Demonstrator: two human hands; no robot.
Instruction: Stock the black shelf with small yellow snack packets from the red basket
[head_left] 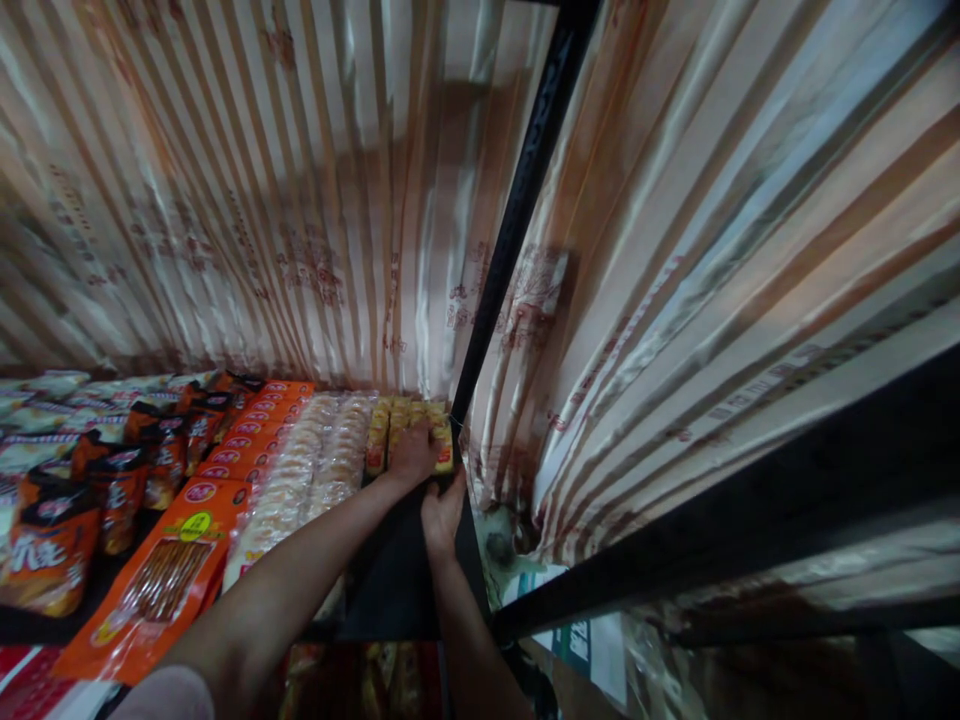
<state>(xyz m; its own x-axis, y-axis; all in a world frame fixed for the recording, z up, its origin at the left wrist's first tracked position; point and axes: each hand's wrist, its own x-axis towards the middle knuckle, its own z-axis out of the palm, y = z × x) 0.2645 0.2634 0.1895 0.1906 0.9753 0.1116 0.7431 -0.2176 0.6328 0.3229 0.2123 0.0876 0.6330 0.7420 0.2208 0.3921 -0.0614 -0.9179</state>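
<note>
Both my arms reach deep into a dark shelf (pixel 390 590). My left hand (pixel 411 455) lies on top of a stack of small yellow snack packets (pixel 397 425) at the shelf's back right corner, fingers curled over them. My right hand (pixel 444 515) sits just below and to the right, by the black upright post (pixel 517 215), its fingers pressed against the front of the same yellow packets. The fingertips of both hands are partly hidden in the dim corner.
Rows of goods fill the shelf to the left: clear packs of pale biscuits (pixel 315 470), orange flat packets (pixel 176 570), dark orange bags (pixel 52 545). Striped plastic sheeting (pixel 247 190) hangs behind and to the right. A black shelf rail (pixel 712 530) crosses at right.
</note>
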